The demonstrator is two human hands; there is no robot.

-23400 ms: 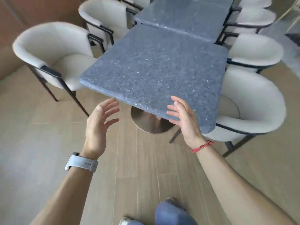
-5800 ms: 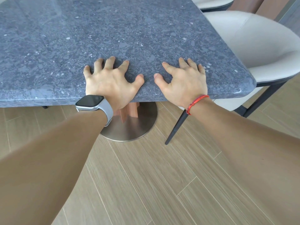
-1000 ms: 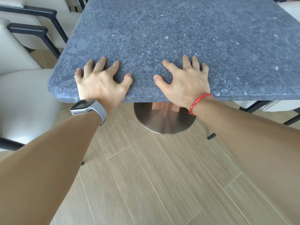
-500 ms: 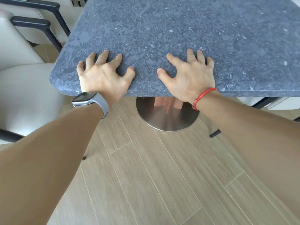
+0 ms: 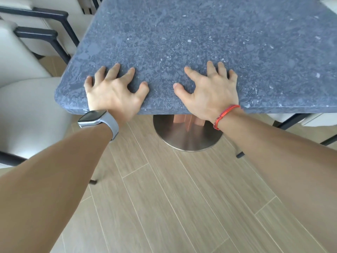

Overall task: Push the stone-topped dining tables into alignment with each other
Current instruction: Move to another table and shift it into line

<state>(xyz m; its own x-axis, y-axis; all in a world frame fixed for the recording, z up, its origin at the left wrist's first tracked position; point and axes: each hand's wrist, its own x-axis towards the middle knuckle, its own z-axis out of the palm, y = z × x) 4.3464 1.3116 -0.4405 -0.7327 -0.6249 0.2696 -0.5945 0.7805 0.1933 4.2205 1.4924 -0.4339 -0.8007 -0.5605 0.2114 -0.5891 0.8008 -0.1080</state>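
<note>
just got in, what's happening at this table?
A person has both hands flat on the near edge of a stone-topped table, fingers spread: left hand by the rounded corner, right hand nearer the middle. The round metal base shows below. White chairs sit to the left. No second table is in view.

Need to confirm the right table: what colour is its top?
Dark blue-grey speckled stone tabletop, clearest in the head view.

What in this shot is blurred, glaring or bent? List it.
Head view: soft daylight, no hard shadows; the left hand and watch are slightly smeared; the metal base shows streaky sheen; the tabletop is sharp, with mild glare at its top right; wide-angle stretch swells both forearms.
</note>
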